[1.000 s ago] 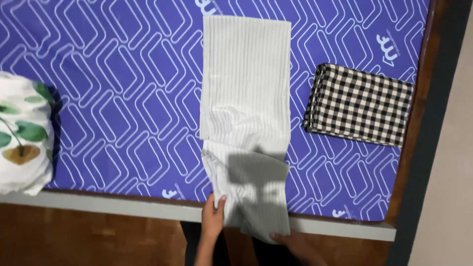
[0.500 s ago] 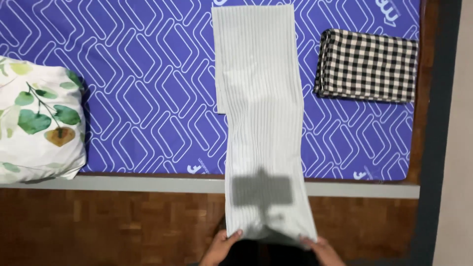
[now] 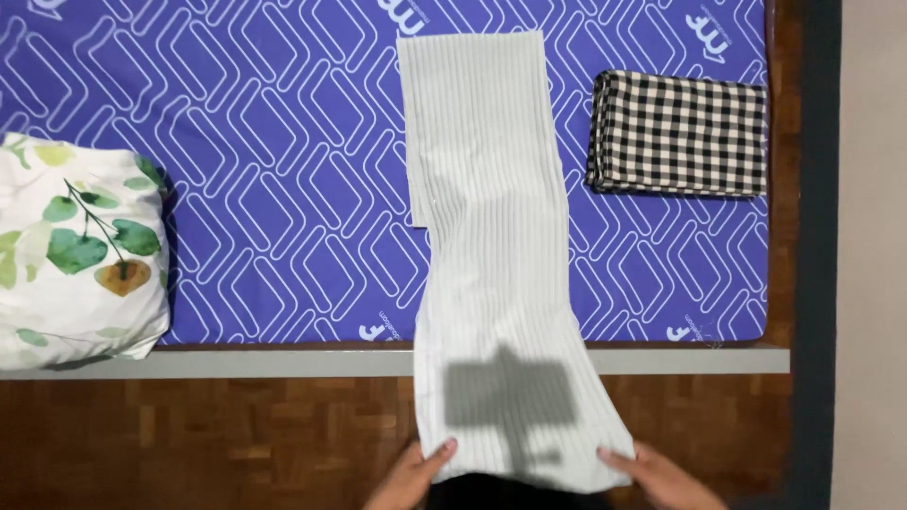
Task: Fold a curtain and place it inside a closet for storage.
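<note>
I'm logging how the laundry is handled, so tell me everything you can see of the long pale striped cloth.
The striped cloth is a long, narrow band of thin-looking, pale grey-white fabric with fine lengthwise stripes. Its far end lies flat on the blue patterned mattress; the near end is drawn out past the bed edge over the wooden floor. The left hand and right hand each pinch a near corner. A dark shadow falls across it there.

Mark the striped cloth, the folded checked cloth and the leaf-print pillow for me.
striped cloth (image 3: 487,189), head view, on its upper half lying on the mattress.
folded checked cloth (image 3: 678,132), head view, middle of its top face.
leaf-print pillow (image 3: 76,255), head view, middle of its cover.
</note>
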